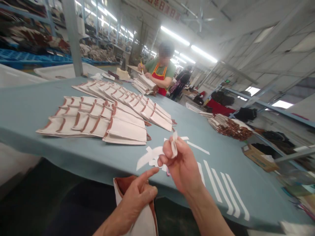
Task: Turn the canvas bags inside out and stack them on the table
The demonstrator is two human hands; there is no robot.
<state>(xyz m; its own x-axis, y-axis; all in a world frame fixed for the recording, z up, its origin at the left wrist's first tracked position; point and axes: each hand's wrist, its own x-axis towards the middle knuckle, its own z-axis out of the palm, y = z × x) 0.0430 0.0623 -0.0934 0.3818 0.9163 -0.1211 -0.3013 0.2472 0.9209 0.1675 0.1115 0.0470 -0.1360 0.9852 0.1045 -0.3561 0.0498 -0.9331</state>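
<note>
In front of me, my right hand (180,162) is raised over the table edge, its thumb and fingers pinching a small folded white strip (174,145). Lower down, my left hand (137,200) has its index finger stretched out and its thumb apart, with nothing between them. Just under it hangs a cream fabric piece with brown trim (118,191), partly covered by the hand; whether the curled fingers touch it is hidden. Loose white strips and scraps (147,158) lie on the table behind the right hand.
Overlapping cream fabric pieces with brown edging (128,129) lie in rows on the blue-green table (22,113). Several long white strips (225,190) lie at the right. Another bundle (228,127) sits at the far right edge. Across the table, a person in a red apron (159,78) works on a stack.
</note>
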